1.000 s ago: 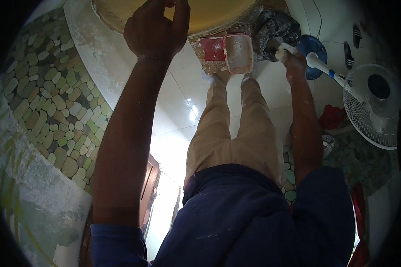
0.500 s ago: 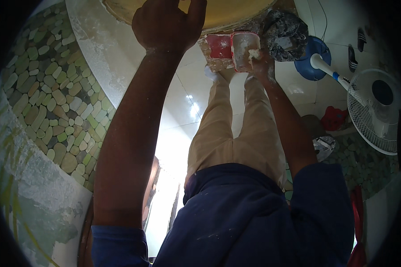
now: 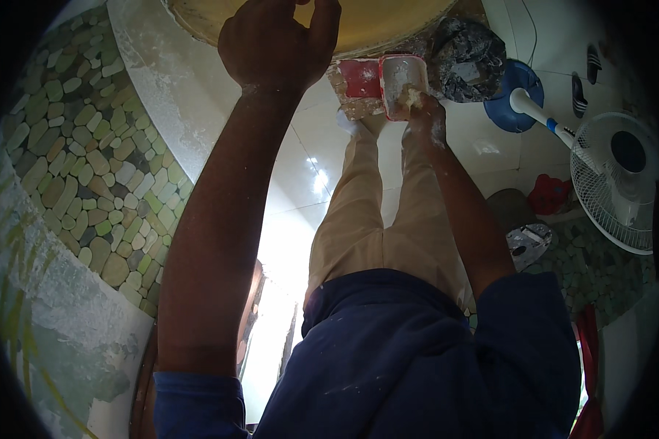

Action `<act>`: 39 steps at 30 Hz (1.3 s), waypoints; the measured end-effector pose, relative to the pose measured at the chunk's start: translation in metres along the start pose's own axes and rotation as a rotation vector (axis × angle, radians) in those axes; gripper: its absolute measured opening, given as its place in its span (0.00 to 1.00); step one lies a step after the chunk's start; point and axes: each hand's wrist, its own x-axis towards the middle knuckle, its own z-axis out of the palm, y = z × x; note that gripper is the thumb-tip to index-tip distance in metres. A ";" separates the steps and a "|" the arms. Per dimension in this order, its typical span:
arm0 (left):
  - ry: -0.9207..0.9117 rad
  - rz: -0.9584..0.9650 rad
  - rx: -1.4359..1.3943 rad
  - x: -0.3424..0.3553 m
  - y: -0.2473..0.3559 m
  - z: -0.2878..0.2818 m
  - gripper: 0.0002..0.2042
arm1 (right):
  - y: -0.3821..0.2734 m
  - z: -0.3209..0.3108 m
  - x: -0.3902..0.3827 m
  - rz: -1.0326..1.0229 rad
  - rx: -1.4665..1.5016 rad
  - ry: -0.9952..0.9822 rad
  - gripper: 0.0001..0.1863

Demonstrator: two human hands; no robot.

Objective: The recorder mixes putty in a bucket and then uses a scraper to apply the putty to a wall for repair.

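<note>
At the top of the view is my left hand (image 3: 278,47), its back toward me, in front of a large yellowish round surface (image 3: 388,25). A gap shows between its thumb and the other fingers, whose tips are cut off or hidden. Lower and to the right, my right hand (image 3: 426,117) is closed on a pale, crumbly-looking lump (image 3: 413,97). It holds the lump over the near right part of a red-rimmed tray (image 3: 399,72) with whitish smears inside. A red, white-spattered panel (image 3: 360,78) adjoins the tray on the left.
Right of the tray sits a crumpled black plastic bag (image 3: 468,62). Beyond it are a blue round base (image 3: 516,84) and a white fan (image 3: 626,157). Sandals (image 3: 580,96) lie on the tiled floor. A pebble-patterned surface (image 3: 95,168) spans the left.
My right hand has shifted slightly left and toward me, bringing the pale lump further down over the tray. My left hand has barely moved.
</note>
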 end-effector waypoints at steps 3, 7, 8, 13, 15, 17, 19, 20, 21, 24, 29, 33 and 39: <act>0.001 0.006 0.003 0.000 -0.001 0.000 0.13 | 0.000 0.004 0.002 -0.050 0.021 0.059 0.15; 0.010 0.017 0.011 0.000 0.000 0.001 0.13 | -0.003 0.010 0.013 0.015 0.006 0.079 0.14; 0.008 0.018 0.012 0.000 0.000 0.000 0.13 | -0.004 0.011 0.015 0.034 0.022 0.098 0.15; -0.006 0.008 0.002 0.000 0.000 -0.001 0.13 | -0.007 0.013 0.027 0.053 -0.008 0.147 0.15; -0.003 0.005 -0.008 0.001 0.001 0.000 0.13 | -0.007 0.013 0.033 0.131 0.012 0.172 0.14; -0.001 0.000 -0.019 0.001 0.001 0.000 0.13 | -0.004 0.010 0.037 0.138 0.038 0.133 0.14; 0.000 -0.002 -0.008 0.001 0.001 -0.001 0.13 | -0.002 0.009 0.040 0.194 0.060 0.077 0.14; 0.000 -0.003 -0.008 0.001 0.002 -0.001 0.13 | 0.000 0.007 0.042 0.191 0.065 0.078 0.15; -0.006 -0.011 0.003 0.001 0.002 -0.001 0.13 | 0.002 0.007 0.043 0.187 0.069 0.079 0.17; -0.038 -0.040 0.001 0.001 0.003 -0.001 0.13 | 0.007 0.004 0.043 0.119 0.027 0.071 0.16; -0.022 -0.019 -0.008 0.001 0.001 0.000 0.13 | 0.008 0.011 0.041 0.200 0.056 0.034 0.17; 0.013 0.001 -0.003 0.000 0.000 0.002 0.13 | -0.001 0.021 0.043 0.720 1.052 -0.024 0.18; -0.010 -0.008 -0.033 0.000 0.001 0.001 0.13 | -0.020 0.004 0.042 0.925 1.277 -0.085 0.21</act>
